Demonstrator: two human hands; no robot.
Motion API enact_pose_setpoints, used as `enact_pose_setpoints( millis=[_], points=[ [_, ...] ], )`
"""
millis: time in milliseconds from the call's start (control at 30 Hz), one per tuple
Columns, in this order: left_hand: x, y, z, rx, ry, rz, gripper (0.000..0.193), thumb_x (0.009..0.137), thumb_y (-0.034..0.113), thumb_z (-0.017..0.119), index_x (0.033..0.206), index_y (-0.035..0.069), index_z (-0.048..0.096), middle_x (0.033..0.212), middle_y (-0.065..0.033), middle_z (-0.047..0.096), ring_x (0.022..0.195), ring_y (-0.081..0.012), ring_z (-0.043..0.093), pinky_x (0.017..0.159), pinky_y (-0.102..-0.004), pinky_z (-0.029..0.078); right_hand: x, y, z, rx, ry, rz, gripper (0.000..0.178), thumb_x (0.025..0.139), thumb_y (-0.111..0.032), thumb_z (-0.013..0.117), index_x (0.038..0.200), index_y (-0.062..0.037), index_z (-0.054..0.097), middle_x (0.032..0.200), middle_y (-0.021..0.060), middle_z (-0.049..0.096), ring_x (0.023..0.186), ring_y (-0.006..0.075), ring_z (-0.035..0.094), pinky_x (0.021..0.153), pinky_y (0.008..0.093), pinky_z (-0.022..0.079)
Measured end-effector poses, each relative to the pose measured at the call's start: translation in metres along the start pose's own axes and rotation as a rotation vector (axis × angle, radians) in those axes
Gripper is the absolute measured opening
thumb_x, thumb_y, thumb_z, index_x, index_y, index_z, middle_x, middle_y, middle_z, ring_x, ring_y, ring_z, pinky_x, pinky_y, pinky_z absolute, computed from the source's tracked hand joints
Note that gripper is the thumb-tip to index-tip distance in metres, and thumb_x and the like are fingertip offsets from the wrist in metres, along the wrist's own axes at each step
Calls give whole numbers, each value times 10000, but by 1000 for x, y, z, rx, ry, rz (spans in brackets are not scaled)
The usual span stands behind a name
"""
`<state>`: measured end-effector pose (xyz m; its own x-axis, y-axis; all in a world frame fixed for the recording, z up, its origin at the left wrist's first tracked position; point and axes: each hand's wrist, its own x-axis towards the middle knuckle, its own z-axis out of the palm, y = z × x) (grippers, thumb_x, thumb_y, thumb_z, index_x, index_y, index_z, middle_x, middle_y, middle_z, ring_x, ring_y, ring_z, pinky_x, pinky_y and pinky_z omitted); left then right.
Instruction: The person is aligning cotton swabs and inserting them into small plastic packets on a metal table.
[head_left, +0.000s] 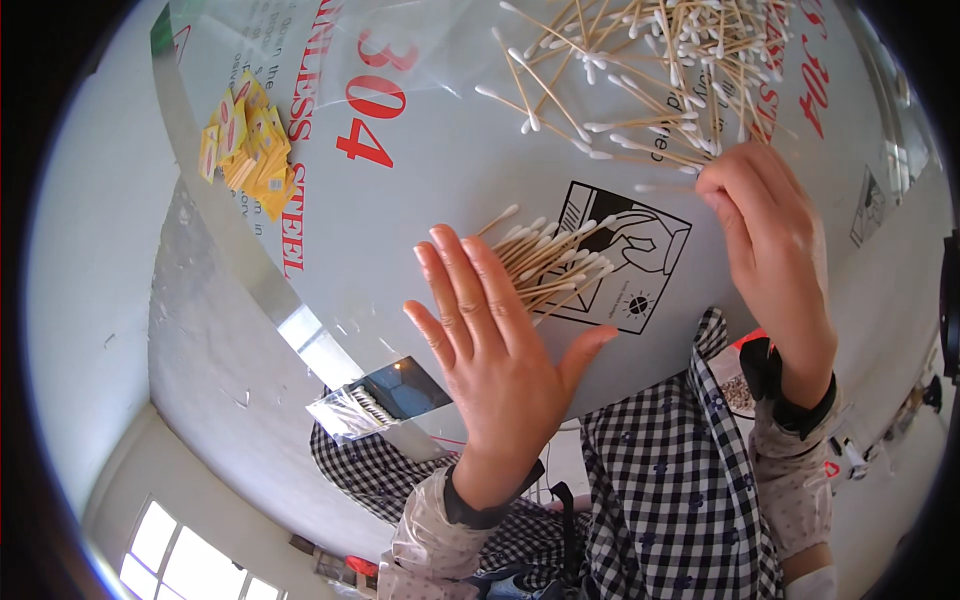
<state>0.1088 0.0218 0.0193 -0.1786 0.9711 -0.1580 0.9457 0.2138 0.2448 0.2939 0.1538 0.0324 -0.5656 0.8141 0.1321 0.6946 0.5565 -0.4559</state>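
My left hand (490,335) lies flat with its fingers spread, palm down, against a bundle of cotton swabs (558,262). These swabs lie roughly side by side, white tips pointing up and right; their other ends are hidden under my hand. My right hand (765,220) is at the lower edge of a loose heap of cotton swabs (690,60), its fingers curled in a pinch. A motion-blurred cotton swab (662,187) sticks out leftward from those fingertips. Wooden sticks in the heap cross one another in all directions.
Small yellow packets (250,145) are piled at the table's far left. A clear plastic packet (385,398) lies by the near left edge of the film-covered metal tabletop (400,190). Black-and-white checked cloth (660,470) covers my lap below the table edge.
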Motion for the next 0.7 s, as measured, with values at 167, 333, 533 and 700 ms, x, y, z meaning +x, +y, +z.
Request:
enact_pose_setpoints(
  millis=[167,333,533,700],
  points=[
    [-4,5,13,69,6,37,1064,844,750,424,1454,-113,297,1529,-291,289,1451,-419,237,1159,-576,126,20,-21,25,-8,45,-117,156,783,84,597,899,-17,574,887,119,581,810,322,602,681,393,488],
    [-7,9,10,-38,-6,63,999,895,697,416,1449,-124,292,1519,-314,288,1443,-436,244,1157,-594,88,49,-52,46,69,-4,-305,107,750,-95,622,792,-53,532,797,76,517,776,263,571,689,351,488],
    [-10,6,12,-148,144,47,1011,897,688,440,1458,-131,249,1505,-360,262,1434,-477,231,1148,-600,117,39,-43,32,311,-13,-268,138,785,26,625,917,-13,621,918,79,625,815,226,599,720,300,477],
    [-9,24,15,-92,38,51,989,894,734,339,1452,-83,330,1514,-278,333,1441,-403,277,1159,-550,164,3,-39,5,493,90,70,126,880,65,562,965,10,638,935,95,649,815,184,597,720,271,448]
  ],
)
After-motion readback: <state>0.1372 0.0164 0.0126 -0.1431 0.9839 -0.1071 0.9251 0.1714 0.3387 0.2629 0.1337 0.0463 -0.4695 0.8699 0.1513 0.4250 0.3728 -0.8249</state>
